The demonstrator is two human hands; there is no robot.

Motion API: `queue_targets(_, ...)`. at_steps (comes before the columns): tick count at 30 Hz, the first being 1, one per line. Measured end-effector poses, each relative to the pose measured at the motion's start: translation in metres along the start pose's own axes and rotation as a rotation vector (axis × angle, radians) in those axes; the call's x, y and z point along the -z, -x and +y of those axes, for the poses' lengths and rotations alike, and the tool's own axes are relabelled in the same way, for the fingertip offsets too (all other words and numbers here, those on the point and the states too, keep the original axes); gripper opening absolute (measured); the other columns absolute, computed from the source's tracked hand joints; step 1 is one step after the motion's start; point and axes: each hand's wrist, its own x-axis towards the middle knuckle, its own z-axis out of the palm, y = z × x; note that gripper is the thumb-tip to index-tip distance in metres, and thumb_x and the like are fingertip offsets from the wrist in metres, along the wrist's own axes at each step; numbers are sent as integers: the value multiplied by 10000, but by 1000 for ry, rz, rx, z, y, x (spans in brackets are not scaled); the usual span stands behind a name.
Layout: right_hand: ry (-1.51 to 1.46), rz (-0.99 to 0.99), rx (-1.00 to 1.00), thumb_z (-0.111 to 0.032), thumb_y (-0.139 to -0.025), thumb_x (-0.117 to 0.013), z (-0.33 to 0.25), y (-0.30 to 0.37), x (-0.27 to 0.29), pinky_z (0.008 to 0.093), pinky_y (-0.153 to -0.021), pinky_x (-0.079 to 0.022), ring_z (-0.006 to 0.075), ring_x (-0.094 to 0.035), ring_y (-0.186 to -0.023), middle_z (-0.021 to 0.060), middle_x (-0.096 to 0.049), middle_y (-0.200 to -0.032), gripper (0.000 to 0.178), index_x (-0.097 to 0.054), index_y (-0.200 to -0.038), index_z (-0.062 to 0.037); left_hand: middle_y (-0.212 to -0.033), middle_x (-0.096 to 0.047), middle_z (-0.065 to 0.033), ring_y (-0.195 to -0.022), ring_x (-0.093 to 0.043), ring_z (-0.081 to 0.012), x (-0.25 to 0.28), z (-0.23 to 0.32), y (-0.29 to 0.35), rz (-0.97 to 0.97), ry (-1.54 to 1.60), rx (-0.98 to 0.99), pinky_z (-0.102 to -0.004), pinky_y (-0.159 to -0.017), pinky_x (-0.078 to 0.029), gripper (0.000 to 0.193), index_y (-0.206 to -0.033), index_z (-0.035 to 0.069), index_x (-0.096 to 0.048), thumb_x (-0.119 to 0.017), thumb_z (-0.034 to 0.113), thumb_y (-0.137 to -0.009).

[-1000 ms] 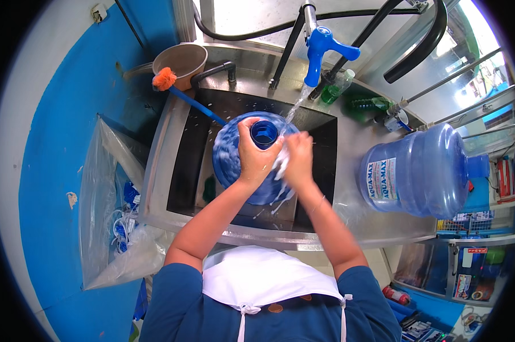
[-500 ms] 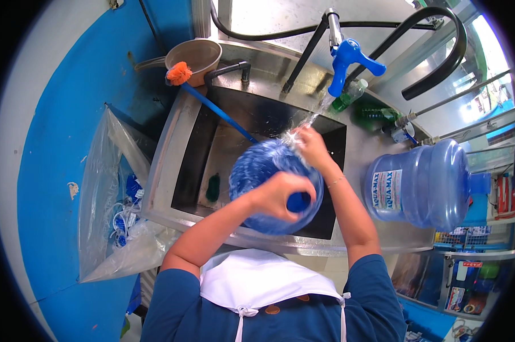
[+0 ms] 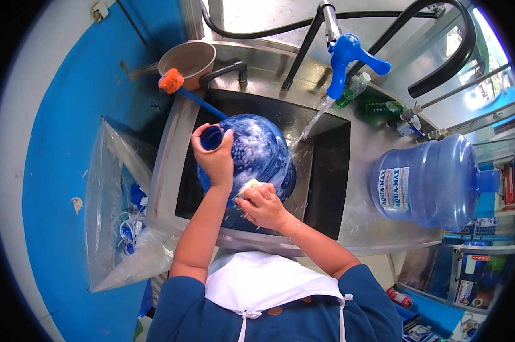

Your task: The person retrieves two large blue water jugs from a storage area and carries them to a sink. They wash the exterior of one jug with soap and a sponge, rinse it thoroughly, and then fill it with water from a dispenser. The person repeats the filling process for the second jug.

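A big blue water jug [image 3: 263, 142], streaked with white foam, stands tilted in the steel sink [image 3: 326, 171]. Wrapped round the jug's neck at the upper left is my left hand [image 3: 213, 154]; the dark round mouth shows between its fingers. My right hand [image 3: 263, 206] grips a pale yellowish sponge [image 3: 249, 188] against the near side of the jug. Water runs from the tap with the blue handle [image 3: 344, 65] and falls just right of the jug. The jug's underside is hidden.
Another blue water jug [image 3: 423, 181] lies on its side on the right counter. An orange-headed brush [image 3: 172, 81] leans by a beige dipper [image 3: 184, 60]. Green bottles [image 3: 354, 90] stand behind the sink. A clear plastic bag [image 3: 112, 228] hangs at left.
The jug's neck has swung to the left and away from me, with my left hand on it. My right hand has come from the water stream to the jug's near side.
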Motion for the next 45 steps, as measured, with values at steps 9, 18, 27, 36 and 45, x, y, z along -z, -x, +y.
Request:
queue_targets(9,-172,362,-1041,-47,-847,-523,157,76,-80,439,-884,-439,386,-552,-981,227,-577,-1060,273,-581,-1103,27,-1054,-596,-100,-995,-594,-213,81,-12,-2,-117,160,-60,-342,-928,-462,371,-1166,60,-510,-596,49,-806)
queue_targets(18,-998,22,-632,-332,-1005,-507,224,-22,-70,340,-874,-463,199,-605,-959,83,-692,-1021,394,-645,-1107,23,-972,-610,-103,-951,-620,-233,75,-8,10,-669,90,-156,-429,-985,-452,532,-1141,74,-468,-762,173,-708)
queue_targets(27,-1270,-35,-644,-238,-936,-635,233,-40,-63,274,-814,-489,110,-613,-876,49,-707,-989,328,-683,-1087,49,-936,-656,-95,-942,-663,-221,71,-16,0,-508,66,-91,-412,-968,-498,445,-1067,33,-555,-765,127,-687)
queue_targets(36,-1029,-185,-814,-280,-956,-620,235,-15,-62,303,-817,-533,152,-669,-912,80,-715,-1070,355,-682,-1162,4,-910,-653,-95,-912,-672,-229,66,-6,4,-198,153,14,-398,-927,-515,385,-1012,37,-564,-741,122,-681)
queue_targets(45,-766,-398,-975,-191,-958,-580,240,-22,-67,320,-984,-477,167,-625,-1119,114,-706,-1141,296,-691,-1138,16,-1011,-662,-111,-975,-655,-223,73,-7,1,-360,181,56,-394,-940,-507,546,-1103,29,-520,-800,240,-685)
